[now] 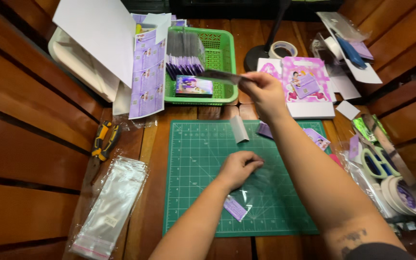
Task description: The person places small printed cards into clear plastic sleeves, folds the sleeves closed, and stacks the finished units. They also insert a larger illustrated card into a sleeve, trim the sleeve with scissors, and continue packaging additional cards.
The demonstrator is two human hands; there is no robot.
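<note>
1. Clear cellophane sleeves (109,207) lie stacked at the left, beside the green cutting mat (193,192).
2. Left hand (239,168) presses curled fingers on a clear sleeve (261,190); a purple label (235,208) peeks out beneath.
3. Right hand (265,91) pinches a blurred card (220,76) by the green basket (220,58).

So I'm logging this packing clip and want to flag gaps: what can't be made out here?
- Head view: the thin dark piece in the right hand is motion-blurred; its kind is unclear.
- What lies under the left hand on the green mat is hidden by the palm and clear film.
- The rolls at the right are partly cut off by the picture's edge.
</note>
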